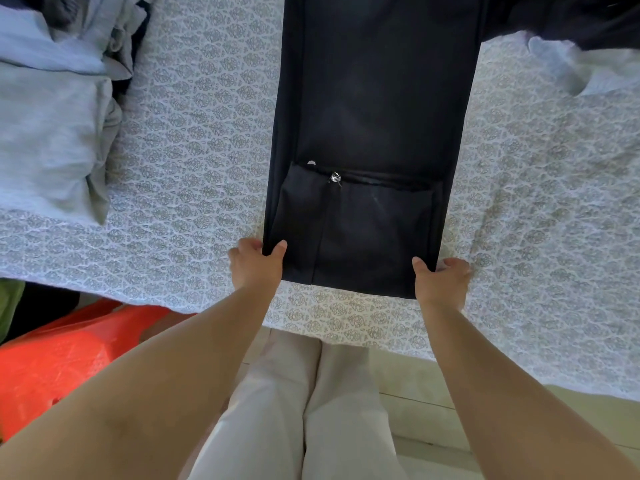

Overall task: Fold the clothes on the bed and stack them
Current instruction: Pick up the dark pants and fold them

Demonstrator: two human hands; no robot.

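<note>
The black trousers (374,133) lie lengthwise down the middle of the bed (194,133), legs laid one on the other, waist end nearest the person, zip showing; the far end runs out of the top of the view. The left hand (254,263) pinches the near left corner, thumb on top and fingers curled under the edge; the right hand (440,277) grips the near right corner the same way. The cloth looks soft and limp, fairly light, thicker at the waistband and seams; I'd judge it will sag in the middle if lifted by the corners alone, so these doubled edges are the sound place to hold. A stack of folded grey clothes (48,133) sits well to the left; more dark and pale garments (588,57) lie at the far right.
</note>
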